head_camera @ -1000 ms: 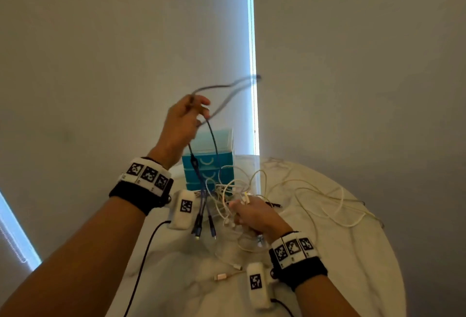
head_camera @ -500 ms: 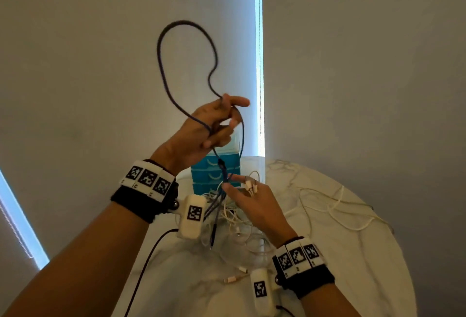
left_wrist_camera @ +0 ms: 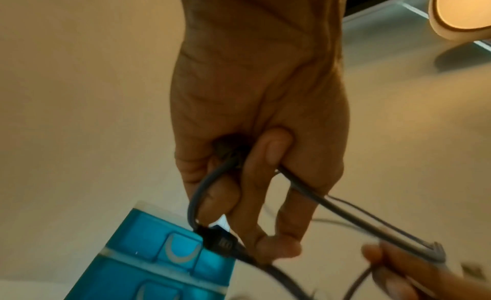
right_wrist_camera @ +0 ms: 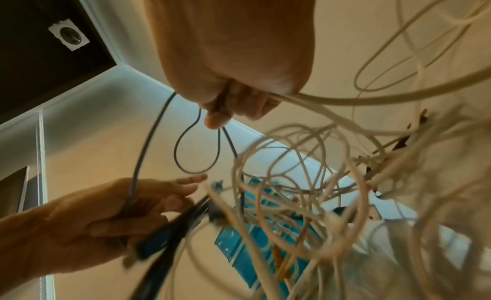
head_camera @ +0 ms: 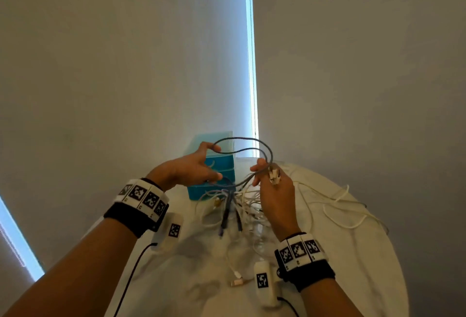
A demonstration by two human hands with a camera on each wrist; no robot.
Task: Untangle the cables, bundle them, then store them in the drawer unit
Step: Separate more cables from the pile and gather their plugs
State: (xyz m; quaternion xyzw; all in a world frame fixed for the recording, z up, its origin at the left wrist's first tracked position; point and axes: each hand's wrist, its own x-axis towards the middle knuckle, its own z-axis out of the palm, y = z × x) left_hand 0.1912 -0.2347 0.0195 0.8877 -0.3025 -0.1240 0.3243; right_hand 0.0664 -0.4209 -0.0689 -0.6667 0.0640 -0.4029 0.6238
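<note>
A dark grey cable (head_camera: 248,148) loops in the air between both hands, in front of the blue drawer unit (head_camera: 213,185). My left hand (head_camera: 194,166) grips one part of it, with its black plug (left_wrist_camera: 222,242) just below my fingers. My right hand (head_camera: 273,190) pinches the grey cable (right_wrist_camera: 196,136) and also holds white cable ends (head_camera: 273,176). A tangle of white cables (head_camera: 247,205) hangs from my right hand down to the round white table (head_camera: 353,253). Dark plugs (head_camera: 228,218) dangle below.
Loose white cable loops (head_camera: 345,210) spread over the right side of the table. A pink-tipped connector (head_camera: 237,282) lies near the front. The drawer unit's drawers (left_wrist_camera: 159,252) are closed. Wall and a bright window strip (head_camera: 251,64) stand behind.
My left hand has come down from head height with the grey cable, and its tall loop has collapsed into a low loop. My right hand has risen and taken hold of the grey cable.
</note>
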